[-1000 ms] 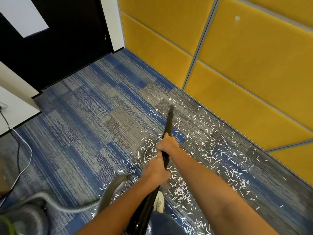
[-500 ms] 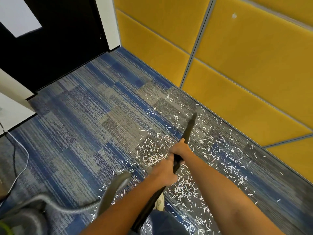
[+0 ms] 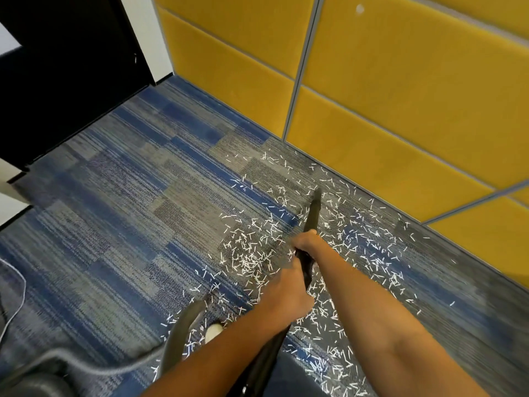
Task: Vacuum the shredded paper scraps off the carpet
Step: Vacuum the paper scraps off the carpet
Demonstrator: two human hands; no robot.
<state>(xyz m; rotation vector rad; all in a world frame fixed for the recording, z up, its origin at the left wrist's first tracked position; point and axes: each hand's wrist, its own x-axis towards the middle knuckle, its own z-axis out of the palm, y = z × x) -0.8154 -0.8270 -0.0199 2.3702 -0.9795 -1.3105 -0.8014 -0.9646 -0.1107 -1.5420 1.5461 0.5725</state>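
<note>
Moved: I saw the tapered black wand [image 3: 313,213] swing nearer the padded yellow wall [image 3: 400,116]
Grip: right hand [image 3: 305,242] and left hand [image 3: 286,293] were wrapped round it
Scraps: thin white paper scraps [image 3: 246,256] lay strewn on the ribbed blue-grey carpet [image 3: 128,224]

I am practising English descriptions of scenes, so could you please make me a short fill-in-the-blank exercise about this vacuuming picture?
1. The right hand and the left hand both grip the wand; the one nearer its tip is the ____ hand.
2. The scraps on the carpet are ____ in colour.
3. The wall panels are ____ in colour.

Missing words: right; white; yellow.
</note>
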